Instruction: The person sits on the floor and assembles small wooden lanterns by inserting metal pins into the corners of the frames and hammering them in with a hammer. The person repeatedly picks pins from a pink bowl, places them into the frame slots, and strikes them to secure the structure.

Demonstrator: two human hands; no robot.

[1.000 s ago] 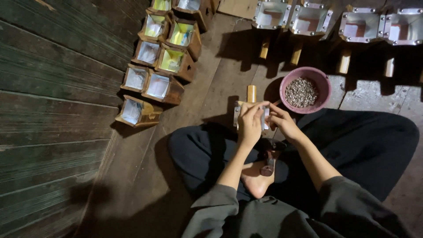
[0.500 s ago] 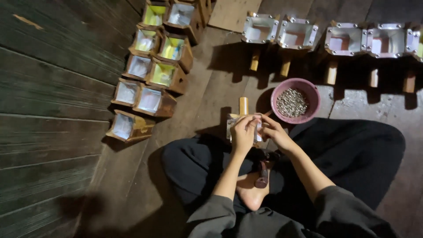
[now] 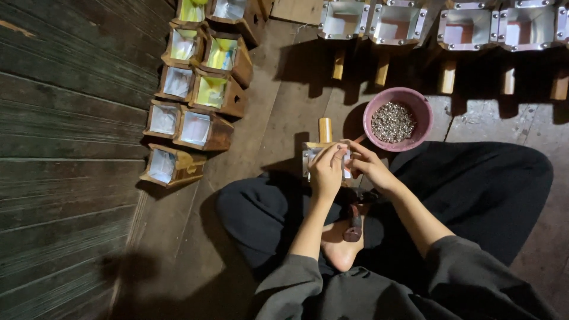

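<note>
Wooden little box point(image 3: 325, 155) with a shiny metal-lined opening and a stubby wooden handle sticking out the far end, that's what both hands are on. It sits on the floor point(image 3: 261, 136) right in front of the person's crossed legs. Left hand point(image 3: 327, 173) is curled over the top of it, fingers bent and pressing down on the metal rim. Right hand point(image 3: 368, 166) comes in from the other side with the fingertips pinched together at the rim; whatever it's pinching is too small to make out.

Just beyond the right hand, nearly touching the box, is a pink bowl point(image 3: 398, 117) full of small silvery metal bits. A dark tool point(image 3: 354, 224) lies on the lap next to a bare foot.

Along the far edge of the floor there's a row of metal-rimmed boxes point(image 3: 435, 25), open side up and nothing in them, standing on wooden handles that throw long shadows toward the bowl. Off to the left, by the dark plank wall point(image 3: 65, 148), there's a double line of wooden boxes point(image 3: 198, 89) with white or yellow-green lining inside.

Room-wise, the bare floor strip between that left line and the legs is open, and so is the patch at the right past the knee.
</note>
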